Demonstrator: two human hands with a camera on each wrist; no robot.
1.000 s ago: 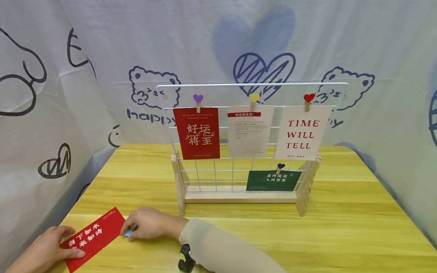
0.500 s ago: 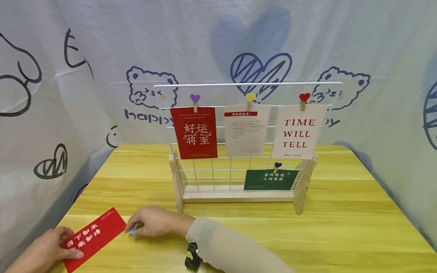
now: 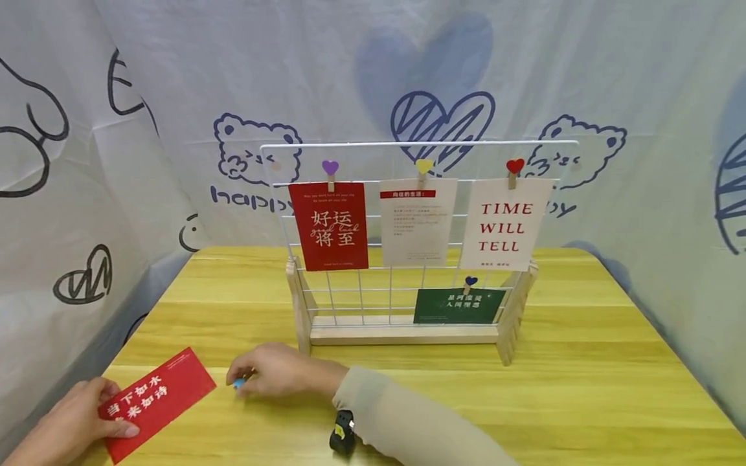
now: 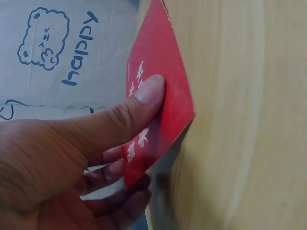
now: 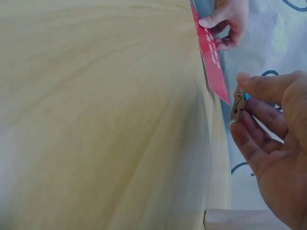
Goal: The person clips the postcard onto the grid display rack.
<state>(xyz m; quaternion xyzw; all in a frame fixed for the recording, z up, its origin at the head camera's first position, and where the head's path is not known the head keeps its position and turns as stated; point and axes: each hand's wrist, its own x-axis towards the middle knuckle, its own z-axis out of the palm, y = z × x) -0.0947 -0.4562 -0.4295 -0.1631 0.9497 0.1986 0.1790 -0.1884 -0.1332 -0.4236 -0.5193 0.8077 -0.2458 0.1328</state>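
At the lower left, my left hand (image 3: 79,414) pinches a red card (image 3: 169,395) with white lettering, thumb on its printed face and fingers behind. The left wrist view shows the card (image 4: 165,105) tilted, one corner close to the tabletop. Just right of the card, my right hand (image 3: 276,370) holds a small wooden clothespin (image 5: 238,105) between thumb and fingertips; its blue piece (image 3: 239,383) peeks out by the fingers. Clothespin and card are apart, with a narrow gap between them.
Behind the hands stands a white wire grid rack (image 3: 360,317) on a wooden base (image 3: 402,334). Heart-topped pegs hold a red card (image 3: 332,249), two white cards (image 3: 416,243) and a green card (image 3: 460,307) on it. A patterned curtain (image 3: 326,65) hangs behind the table (image 3: 583,388).
My right hand has moved right, away from the red card, carrying the clothespin. My left hand keeps its hold on the card, which has shifted slightly. The view has turned a little.
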